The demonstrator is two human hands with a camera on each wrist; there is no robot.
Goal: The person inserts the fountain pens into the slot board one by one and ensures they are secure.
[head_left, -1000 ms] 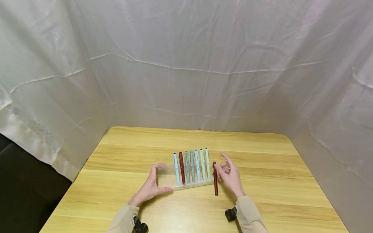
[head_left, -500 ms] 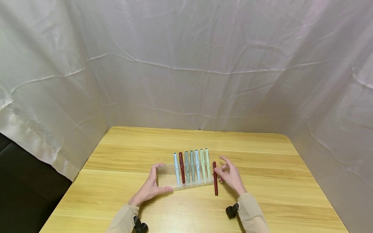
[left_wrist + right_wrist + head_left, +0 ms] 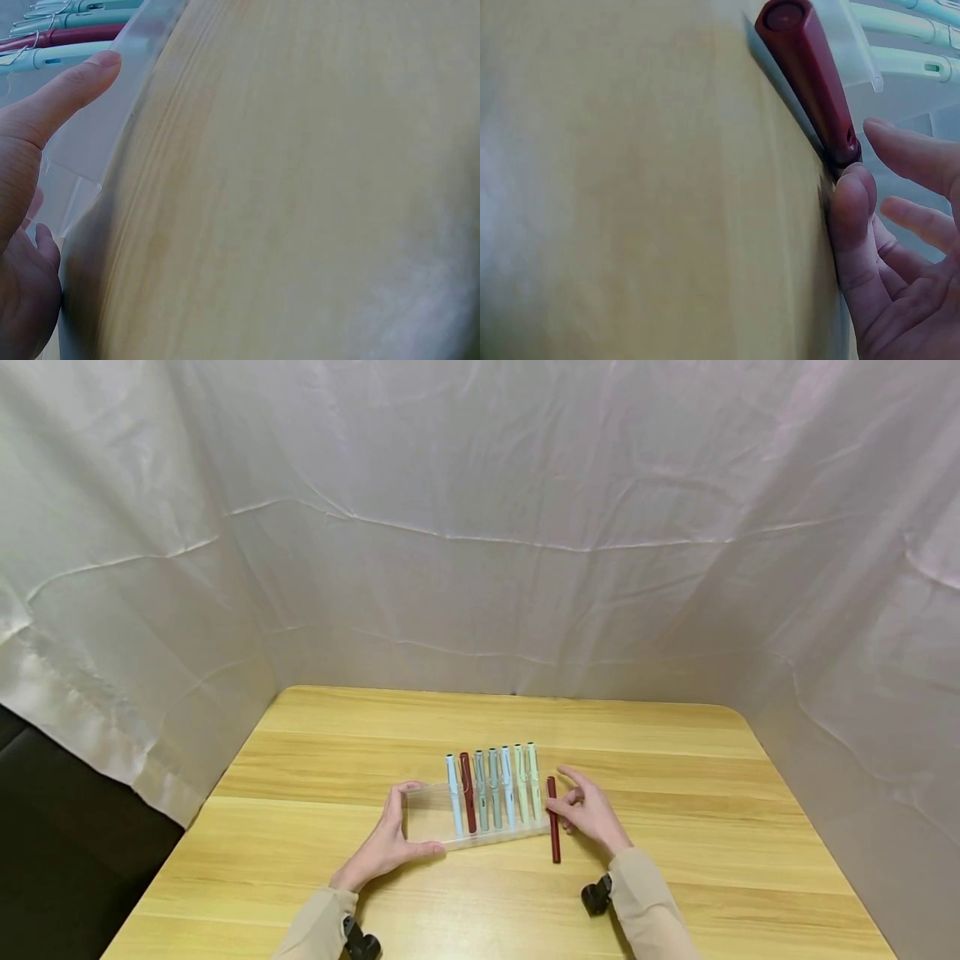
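Observation:
My left hand [image 3: 392,839] grips the left end of a clear plastic box [image 3: 427,825], its thumb along the front edge and other fingers round the back. Several capped pens lie side by side across the box: light blue, dark red [image 3: 468,793], grey-green [image 3: 495,789] and pale green [image 3: 534,783]. Past the box's right end, a dark red pen [image 3: 555,839] lies with its cap pointing away. The thumb of my right hand [image 3: 592,818] touches that pen at its cap; the index finger is held out, apart from it. The right wrist view shows the pen's barrel [image 3: 814,82], with its cap largely hidden behind the thumb.
A wooden table [image 3: 675,777] carries everything. Pale grey cloth [image 3: 480,568] hangs behind it and along both sides. Something black [image 3: 67,852] stands beyond the table's left edge. Each wrist bears a small black camera [image 3: 596,896].
My right hand has slid slightly toward me along the dark red pen, its index finger coming lower. That pen, the box and my left hand have stayed in place.

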